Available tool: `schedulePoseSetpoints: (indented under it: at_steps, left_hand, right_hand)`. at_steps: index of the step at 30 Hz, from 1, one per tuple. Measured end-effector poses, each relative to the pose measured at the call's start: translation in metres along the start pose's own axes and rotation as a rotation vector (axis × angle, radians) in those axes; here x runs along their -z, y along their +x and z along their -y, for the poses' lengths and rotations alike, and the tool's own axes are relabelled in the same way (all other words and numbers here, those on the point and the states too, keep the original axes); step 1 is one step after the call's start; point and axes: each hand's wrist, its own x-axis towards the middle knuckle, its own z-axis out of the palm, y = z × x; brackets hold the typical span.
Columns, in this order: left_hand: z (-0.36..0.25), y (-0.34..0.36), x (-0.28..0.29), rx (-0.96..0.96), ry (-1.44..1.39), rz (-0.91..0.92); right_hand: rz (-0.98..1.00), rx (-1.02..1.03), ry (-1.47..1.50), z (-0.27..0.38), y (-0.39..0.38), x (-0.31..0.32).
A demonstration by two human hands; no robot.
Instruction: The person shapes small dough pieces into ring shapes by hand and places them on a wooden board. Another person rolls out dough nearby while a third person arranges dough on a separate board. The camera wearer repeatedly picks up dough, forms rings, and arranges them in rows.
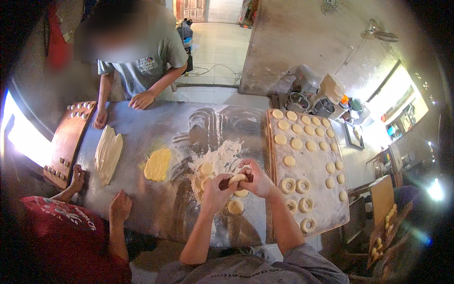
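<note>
Over the floured part of a grey table [153, 210], a pale, smooth, curved piece of dough [238, 179] sits pinched between the fingertips of the left hand [219, 189] and right hand [259, 181]; whether it has a hole I cannot tell. Dough rounds [235, 207] lie just around the hands. On the right, the edge of a board [326, 208] runs close by; leftward, a stretch of streaked tabletop gives room before a flattened yellow slab [157, 164]
</note>
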Motion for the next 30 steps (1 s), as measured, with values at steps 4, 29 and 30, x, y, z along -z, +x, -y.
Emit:
schedulePoseSetpoints:
  at_steps: [4, 29, 30]
  left_hand:
    - [-0.001, 0.000, -0.013, -0.211, 0.186, -0.011]
    - [-0.059, -0.079, -0.234, -0.500, 0.019, -0.191]
    - [-0.063, -0.083, -0.245, -0.524, 0.067, -0.157]
  right_hand:
    - [-0.447, 0.238, -0.554, -0.004, 0.008, -0.034]
    - [-0.339, -0.033, 0.585, -0.025, -0.195, 0.112]
    - [-0.385, 0.125, 0.523, -0.033, -0.206, 0.113]
